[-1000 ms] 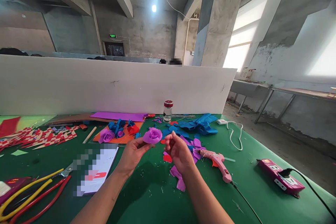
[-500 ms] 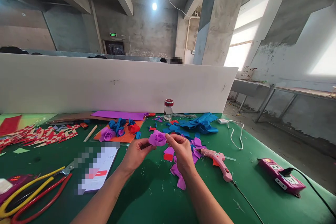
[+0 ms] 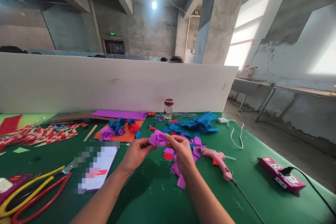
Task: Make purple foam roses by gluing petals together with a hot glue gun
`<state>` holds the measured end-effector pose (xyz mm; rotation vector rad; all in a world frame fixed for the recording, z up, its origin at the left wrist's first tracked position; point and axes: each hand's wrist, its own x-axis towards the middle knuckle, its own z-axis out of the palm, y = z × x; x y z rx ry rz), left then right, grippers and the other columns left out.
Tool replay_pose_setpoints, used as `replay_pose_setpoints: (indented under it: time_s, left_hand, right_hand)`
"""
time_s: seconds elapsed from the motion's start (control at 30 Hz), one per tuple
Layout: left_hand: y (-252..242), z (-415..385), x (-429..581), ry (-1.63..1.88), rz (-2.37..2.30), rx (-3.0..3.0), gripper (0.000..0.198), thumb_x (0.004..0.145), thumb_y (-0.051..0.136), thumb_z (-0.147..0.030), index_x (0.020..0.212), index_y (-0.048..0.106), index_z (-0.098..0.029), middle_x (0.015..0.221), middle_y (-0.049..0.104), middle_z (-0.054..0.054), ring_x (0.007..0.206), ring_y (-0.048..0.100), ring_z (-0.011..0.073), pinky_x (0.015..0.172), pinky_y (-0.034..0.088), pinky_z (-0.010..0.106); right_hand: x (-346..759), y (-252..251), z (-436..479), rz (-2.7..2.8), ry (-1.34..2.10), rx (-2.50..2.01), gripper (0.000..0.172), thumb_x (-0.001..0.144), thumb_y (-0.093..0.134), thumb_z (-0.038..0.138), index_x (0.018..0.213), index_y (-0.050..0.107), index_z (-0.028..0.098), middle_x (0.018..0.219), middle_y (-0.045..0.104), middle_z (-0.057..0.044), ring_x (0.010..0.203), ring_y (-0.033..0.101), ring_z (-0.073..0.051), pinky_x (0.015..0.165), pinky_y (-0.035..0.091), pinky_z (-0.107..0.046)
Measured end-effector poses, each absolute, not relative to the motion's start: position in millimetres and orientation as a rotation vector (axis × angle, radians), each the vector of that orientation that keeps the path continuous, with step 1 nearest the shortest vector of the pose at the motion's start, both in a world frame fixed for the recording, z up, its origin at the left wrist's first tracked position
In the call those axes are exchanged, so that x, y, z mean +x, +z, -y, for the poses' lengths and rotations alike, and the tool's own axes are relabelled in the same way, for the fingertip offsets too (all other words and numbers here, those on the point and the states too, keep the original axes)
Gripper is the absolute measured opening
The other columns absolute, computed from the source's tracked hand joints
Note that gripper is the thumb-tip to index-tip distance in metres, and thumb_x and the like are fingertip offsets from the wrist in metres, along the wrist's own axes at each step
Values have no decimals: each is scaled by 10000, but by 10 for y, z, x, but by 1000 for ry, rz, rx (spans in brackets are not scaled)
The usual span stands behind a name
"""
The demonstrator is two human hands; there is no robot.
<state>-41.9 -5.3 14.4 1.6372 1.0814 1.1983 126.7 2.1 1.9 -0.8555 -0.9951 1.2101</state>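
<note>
A purple paper rose (image 3: 158, 138) is held up over the green table between my two hands. My left hand (image 3: 136, 154) pinches its left edge between thumb and fingers. On the other side, my right hand (image 3: 181, 150) grips a petal at the right edge with thumb and forefinger. Cut purple paper petals (image 3: 178, 175) lie below and beside my right hand, with a small red piece among them. A pink glue gun (image 3: 219, 162) rests on the table to the right of that hand, its nozzle near the petals.
Finished paper flowers (image 3: 118, 131) lie on an orange sheet at the back left. Blue crepe paper (image 3: 199, 124) and a red-lidded glass jar (image 3: 168, 109) are at the back. Scissors (image 3: 39, 189) and a phone (image 3: 101, 168) lie left; a purple power strip (image 3: 281, 175) sits right.
Almost nothing differs. Both hands keep hold of the purple rose in nearly the same place, and the view has shifted very slightly.
</note>
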Motion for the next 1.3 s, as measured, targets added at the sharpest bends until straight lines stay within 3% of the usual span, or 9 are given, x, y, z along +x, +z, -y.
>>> replay_pose_setpoints:
  time_s: [0.33, 0.6, 0.87, 1.07, 1.13, 1.3]
  left_hand:
    - [155, 64, -407, 1178, -1074, 1638, 237, 730, 711, -361, 915, 772, -226, 856, 758, 36, 839, 666, 228, 809, 493, 334]
    - [178, 88, -391, 1236, -1052, 1621, 244, 710, 724, -375, 880, 770, -207, 822, 748, 39, 827, 652, 234, 811, 494, 356]
    - [138, 72, -454, 1663, -987, 1857, 73, 706, 737, -300, 727, 756, -233, 708, 643, 16, 715, 551, 174, 703, 468, 285]
    - [38, 41, -433, 1713, -1074, 1774, 92, 689, 738, -274, 773, 770, -255, 771, 690, 34, 854, 598, 239, 834, 480, 354]
    - [10, 32, -430, 1715, -1100, 1752, 101, 699, 726, -270, 786, 772, -249, 784, 699, 34, 870, 609, 242, 828, 483, 343]
    - [-13, 9, -433, 1653, -1203, 1652, 121, 704, 718, -289, 791, 762, -216, 739, 706, 5, 737, 621, 194, 718, 492, 281]
  right_hand:
    - [1271, 33, -20, 742, 1627, -597, 327, 612, 828, 363, 518, 600, 149, 515, 505, 39, 484, 394, -63, 517, 350, -224]
    - [1287, 66, -3, 833, 1597, -610, 342, 630, 820, 387, 529, 611, 136, 532, 524, 27, 492, 412, -58, 516, 376, -212]
    - [1300, -7, -83, 608, 1495, -634, 330, 535, 874, 358, 664, 632, 174, 558, 504, 66, 466, 393, -43, 487, 372, -190]
    - [1216, -51, -41, 875, 1282, -716, 323, 697, 732, 490, 651, 663, 178, 644, 610, -4, 624, 525, -129, 634, 424, -258]
    - [1165, -81, -25, 1011, 1210, -699, 257, 727, 723, 443, 736, 688, 189, 727, 645, -9, 713, 552, -146, 696, 426, -259]
    - [1045, -182, -27, 1166, 1207, -720, 211, 743, 707, 391, 785, 688, 185, 725, 639, -5, 695, 541, -143, 676, 411, -254]
